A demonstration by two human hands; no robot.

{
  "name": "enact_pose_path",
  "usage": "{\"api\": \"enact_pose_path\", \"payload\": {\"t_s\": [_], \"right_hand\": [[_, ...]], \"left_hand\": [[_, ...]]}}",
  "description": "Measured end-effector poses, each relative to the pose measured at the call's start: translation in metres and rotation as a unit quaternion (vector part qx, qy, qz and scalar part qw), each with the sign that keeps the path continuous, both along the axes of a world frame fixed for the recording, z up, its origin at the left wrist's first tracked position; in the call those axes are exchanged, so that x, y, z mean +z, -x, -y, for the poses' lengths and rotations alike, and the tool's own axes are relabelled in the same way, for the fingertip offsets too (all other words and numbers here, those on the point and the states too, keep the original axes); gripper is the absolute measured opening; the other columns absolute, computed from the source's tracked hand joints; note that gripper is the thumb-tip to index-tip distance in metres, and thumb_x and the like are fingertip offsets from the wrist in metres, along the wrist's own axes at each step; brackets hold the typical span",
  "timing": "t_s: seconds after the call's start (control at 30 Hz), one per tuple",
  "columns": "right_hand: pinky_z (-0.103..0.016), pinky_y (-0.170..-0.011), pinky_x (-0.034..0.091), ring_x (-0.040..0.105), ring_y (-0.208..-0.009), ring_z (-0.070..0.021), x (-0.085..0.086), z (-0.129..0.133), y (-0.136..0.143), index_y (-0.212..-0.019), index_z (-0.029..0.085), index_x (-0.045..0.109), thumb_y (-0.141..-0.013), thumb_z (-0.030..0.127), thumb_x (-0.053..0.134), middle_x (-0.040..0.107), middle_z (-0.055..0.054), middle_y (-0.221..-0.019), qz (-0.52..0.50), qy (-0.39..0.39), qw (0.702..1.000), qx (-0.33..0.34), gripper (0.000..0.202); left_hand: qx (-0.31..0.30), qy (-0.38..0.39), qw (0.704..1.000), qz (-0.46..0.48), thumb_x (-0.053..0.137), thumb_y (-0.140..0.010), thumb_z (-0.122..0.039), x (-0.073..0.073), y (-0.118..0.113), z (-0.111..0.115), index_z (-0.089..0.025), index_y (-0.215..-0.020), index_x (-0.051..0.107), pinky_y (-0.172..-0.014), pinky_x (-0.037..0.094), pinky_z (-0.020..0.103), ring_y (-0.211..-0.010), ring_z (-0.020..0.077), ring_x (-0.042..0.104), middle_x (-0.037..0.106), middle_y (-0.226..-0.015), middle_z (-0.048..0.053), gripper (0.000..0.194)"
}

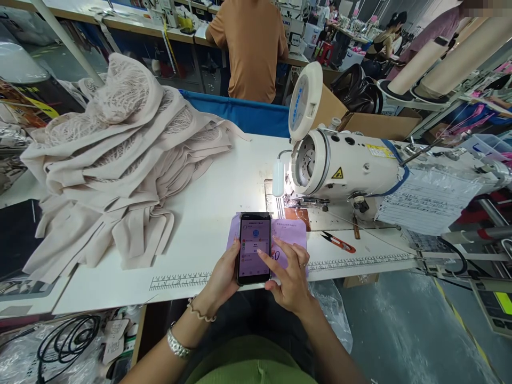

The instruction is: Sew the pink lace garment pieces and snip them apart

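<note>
A smartphone (255,250) with a lit screen is held upright over the table's front edge. My left hand (224,272) grips it along its left side. Over the right half of the screen, my right hand (290,272) has its fingers spread, the index fingertip at or just above the glass. Behind the phone lies a purple paper (288,234) with print and handwriting, partly hidden by the phone and fingers. Orange-handled thread snips (338,242) rest to the right of my right hand.
A white sewing machine (348,160) stands at the right, a handwritten sheet (428,197) hanging on it. Beige lace garments (132,154) are heaped at the left. A printed ruler (180,280) runs along the front of the white table (224,181). A person (252,48) sits beyond.
</note>
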State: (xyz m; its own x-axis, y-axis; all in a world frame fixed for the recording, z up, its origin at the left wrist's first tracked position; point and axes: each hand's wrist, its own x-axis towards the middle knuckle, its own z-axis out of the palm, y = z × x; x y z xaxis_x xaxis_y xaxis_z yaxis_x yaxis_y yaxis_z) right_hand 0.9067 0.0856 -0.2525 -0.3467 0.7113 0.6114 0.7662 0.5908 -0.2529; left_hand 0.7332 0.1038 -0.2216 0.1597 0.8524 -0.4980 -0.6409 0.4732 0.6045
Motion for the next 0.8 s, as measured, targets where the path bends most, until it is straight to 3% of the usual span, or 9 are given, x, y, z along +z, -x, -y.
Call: {"api": "enact_pose_path", "payload": {"t_s": [0.37,0.5,0.67,0.8], "right_hand": [[-0.051,-0.102,0.032,0.041,-0.123,-0.0297,0.001,-0.001,0.0,-0.147,0.04,0.036,-0.096,0.062,0.014,0.035,-0.007,-0.15,-0.01,0.009,1.0,0.005,0.059],[-0.052,-0.103,0.03,0.04,-0.124,-0.0304,0.009,-0.001,0.003,-0.149,0.035,0.033,-0.096,0.063,0.014,0.031,-0.01,-0.151,0.0,0.035,0.999,-0.001,0.063],[-0.054,-0.104,0.027,0.037,-0.127,-0.0319,0.022,-0.005,0.017,-0.146,0.034,0.04,-0.095,0.065,0.014,0.029,-0.011,-0.153,0.01,0.036,0.999,-0.001,0.065],[-0.055,-0.104,0.025,0.038,-0.126,-0.032,0.02,-0.008,0.023,-0.144,0.034,0.043,-0.093,0.067,0.011,0.032,-0.011,-0.152,0.001,0.022,1.0,0.0,0.068]], "left_hand": [[0.006,0.011,1.0,-0.005,0.048,-0.096,-0.038,0.002,-0.001,0.0,-0.012,-0.118,0.066,-0.099,0.05,0.041,-0.108,0.0264,0.066,0.073,-0.108,0.014,0.038],[0.004,0.003,1.0,-0.004,0.048,-0.096,-0.037,0.001,-0.001,0.0,-0.013,-0.116,0.066,-0.098,0.051,0.041,-0.105,0.0268,0.067,0.072,-0.111,0.015,0.036],[0.011,-0.011,1.0,0.005,0.049,-0.095,-0.038,0.003,-0.002,0.0,-0.013,-0.118,0.065,-0.095,0.053,0.041,-0.103,0.0273,0.068,0.071,-0.113,0.015,0.037],[0.004,-0.012,1.0,0.002,0.047,-0.096,-0.038,0.004,-0.002,0.0,-0.012,-0.12,0.063,-0.092,0.055,0.04,-0.102,0.0272,0.068,0.071,-0.113,0.015,0.039]]}}
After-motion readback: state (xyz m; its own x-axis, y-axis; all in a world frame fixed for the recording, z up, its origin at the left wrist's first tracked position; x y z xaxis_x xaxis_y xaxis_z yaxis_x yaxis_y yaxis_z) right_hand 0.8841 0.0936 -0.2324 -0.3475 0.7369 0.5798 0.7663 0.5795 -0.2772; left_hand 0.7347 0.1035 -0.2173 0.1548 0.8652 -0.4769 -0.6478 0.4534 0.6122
